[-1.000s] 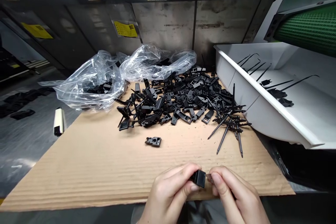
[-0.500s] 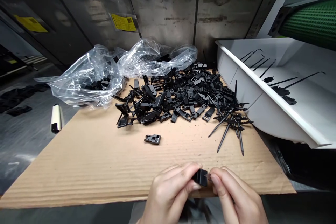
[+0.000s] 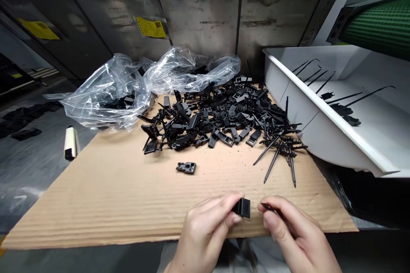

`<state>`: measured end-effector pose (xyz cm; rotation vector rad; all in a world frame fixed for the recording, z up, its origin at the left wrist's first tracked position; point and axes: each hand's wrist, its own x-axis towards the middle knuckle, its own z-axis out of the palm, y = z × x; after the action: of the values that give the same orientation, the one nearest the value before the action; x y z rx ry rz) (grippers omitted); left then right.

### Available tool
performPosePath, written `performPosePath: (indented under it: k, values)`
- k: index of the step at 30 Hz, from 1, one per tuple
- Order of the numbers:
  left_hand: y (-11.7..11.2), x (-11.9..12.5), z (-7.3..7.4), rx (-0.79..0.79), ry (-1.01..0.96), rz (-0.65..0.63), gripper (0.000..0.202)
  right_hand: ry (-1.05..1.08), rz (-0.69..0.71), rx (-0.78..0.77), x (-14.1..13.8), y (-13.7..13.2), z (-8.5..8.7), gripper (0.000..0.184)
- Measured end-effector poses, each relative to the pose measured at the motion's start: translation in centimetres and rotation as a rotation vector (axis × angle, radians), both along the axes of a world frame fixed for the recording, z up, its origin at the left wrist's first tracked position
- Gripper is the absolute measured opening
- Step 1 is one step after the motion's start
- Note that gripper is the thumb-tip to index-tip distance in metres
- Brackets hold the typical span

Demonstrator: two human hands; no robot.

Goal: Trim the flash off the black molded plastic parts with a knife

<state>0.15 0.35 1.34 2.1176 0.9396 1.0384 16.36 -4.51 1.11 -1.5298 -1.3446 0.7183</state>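
My left hand (image 3: 205, 226) pinches a small black plastic part (image 3: 244, 207) between thumb and fingers, its flat end turned to the right. A short gap away, my right hand (image 3: 296, 230) is closed on a thin, dark, blade-like piece (image 3: 268, 207); most of it is hidden by the fingers. Beyond the hands, a single black plastic clip (image 3: 186, 167) lies on the cardboard sheet (image 3: 112, 196). Further back spreads a heap of black plastic parts (image 3: 221, 115), with long black spiked pieces (image 3: 272, 164) at its right end.
Clear plastic bags (image 3: 109, 94) with black parts inside lie at the back left. A white bin (image 3: 291, 89) holding several thin black pieces stands on the right, under a green roller (image 3: 381, 30). A cream-coloured stick (image 3: 69, 143) with a black end rests left of the cardboard.
My right hand has drawn away to the right, so the thin piece is now apart from the black part. My left hand keeps hold of the part, slightly higher in view.
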Motion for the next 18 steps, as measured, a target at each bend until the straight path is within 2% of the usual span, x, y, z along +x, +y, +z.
performPosePath:
  k: [4,8,10,14,18]
  values:
    - [0.2,0.0,0.4,-0.072,-0.068,-0.072,0.019,0.038,0.134,-0.107,-0.7,0.9,0.4,0.016]
    - [0.5,-0.3,0.8,-0.235,-0.104,-0.182,0.019,0.208,0.258,-0.262,-1.1,1.6,1.1,0.018]
    - [0.5,-0.4,1.1,-0.276,-0.111,-0.232,0.019,0.292,0.208,-0.275,-1.2,1.8,1.4,0.022]
    - [0.5,-0.4,1.3,-0.256,-0.16,-0.298,0.022,0.355,0.095,-0.264,-1.0,1.8,1.5,0.026]
    - [0.4,-0.5,1.0,-0.26,-0.131,-0.17,0.03,0.367,0.029,-0.226,-0.9,1.0,1.0,0.021]
